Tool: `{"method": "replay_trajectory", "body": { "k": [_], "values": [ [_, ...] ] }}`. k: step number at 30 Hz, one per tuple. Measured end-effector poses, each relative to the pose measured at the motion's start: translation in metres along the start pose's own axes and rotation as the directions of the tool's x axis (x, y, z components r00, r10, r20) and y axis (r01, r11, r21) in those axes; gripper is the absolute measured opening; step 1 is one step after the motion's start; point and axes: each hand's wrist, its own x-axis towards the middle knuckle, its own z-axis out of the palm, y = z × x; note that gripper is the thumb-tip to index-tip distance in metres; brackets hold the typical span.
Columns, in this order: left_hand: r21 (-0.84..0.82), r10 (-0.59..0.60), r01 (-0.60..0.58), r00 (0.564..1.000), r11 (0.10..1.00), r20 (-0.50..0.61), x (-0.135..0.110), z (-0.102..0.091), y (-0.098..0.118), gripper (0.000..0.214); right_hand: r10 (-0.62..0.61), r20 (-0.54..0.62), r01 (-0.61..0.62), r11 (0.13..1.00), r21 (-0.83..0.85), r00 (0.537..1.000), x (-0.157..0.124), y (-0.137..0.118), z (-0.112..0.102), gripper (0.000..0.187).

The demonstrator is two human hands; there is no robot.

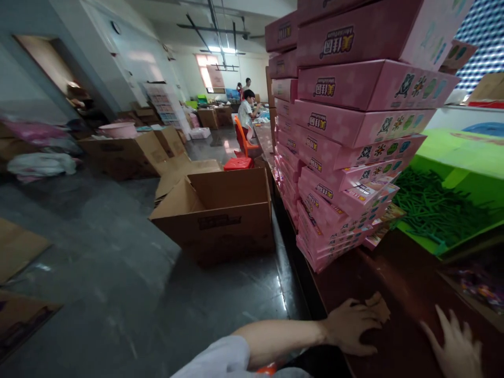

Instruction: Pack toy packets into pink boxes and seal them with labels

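In the head view, the left hand point(350, 326) is reaching across the dark surface point(405, 352), its fingers overlapping a brown scrap point(380, 305); whether its grip is holding it, I cannot tell. The right hand point(457, 342) is showing a wide grip. The scrap is lying near the stacked pink boxes point(334, 126).

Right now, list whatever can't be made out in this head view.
Stack: top cut off by the head view's upper edge.
Carton: inside bottom hidden in the head view by its front wall.
Right hand: wrist cut off by the head view's lower edge.
Scrap: partly hidden by the left hand in the head view; grip unclear.
Purple items: too blurred in the head view.
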Motion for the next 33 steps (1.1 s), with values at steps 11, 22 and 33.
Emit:
{"method": "replay_trajectory", "body": {
  "k": [11, 22, 33],
  "values": [
    [-0.024, -0.097, 0.095, 0.993, 0.995, -0.075, 0.007, -0.01, 0.001, 0.046, 0.216, 0.229, -0.222, 0.975, 0.001, 0.949, -0.008, -0.101, -0.077, 0.057],
    [0.067, -0.028, 0.038, 0.99, 0.997, -0.138, 0.014, -0.007, 0.001, 0.035, 0.509, 0.27, -0.51, 0.857, -0.071, 0.817, -0.071, -0.137, -0.141, 0.071],
    [-0.078, -0.152, 0.132, 0.776, 0.988, -0.613, -0.036, 0.012, 0.012, 0.024, 0.428, 0.16, -0.421, 0.904, -0.075, 0.89, -0.111, -0.138, -0.119, 0.063]
  ]
}}
